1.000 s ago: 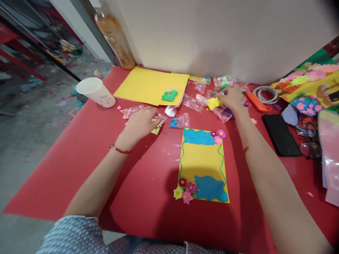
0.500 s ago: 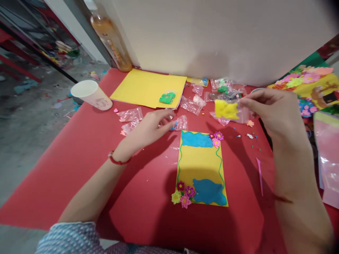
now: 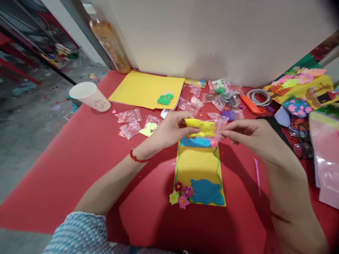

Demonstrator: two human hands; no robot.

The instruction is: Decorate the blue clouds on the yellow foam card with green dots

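Between my hands is a small clear zip bag of yellow clay (image 3: 202,127). My left hand (image 3: 176,128) pinches its clay-filled end, thumb in front. At the bag's other end, the fingertips of my right hand (image 3: 245,135) grip the clear plastic edge. Below the bag lies a yellow card (image 3: 197,164) with wavy green lines down its sides. A blue clay patch (image 3: 206,191) covers its lower right, and another blue patch near the top is partly hidden by the bag. Clay flowers (image 3: 182,194) cluster at the lower left corner.
Clear bags, one with pale green clay (image 3: 149,129), lie on the red table (image 3: 87,169). Behind are yellow sheets (image 3: 148,88), a paper cup (image 3: 90,97) and a bottle (image 3: 109,42). At right are an orange comb-like object (image 3: 251,104), glasses (image 3: 303,150) and a pink stick (image 3: 256,176).
My right hand has brought the yellow clay bag left and down over the card's top. My left hand has moved right from the small bags and taken hold of its other end.
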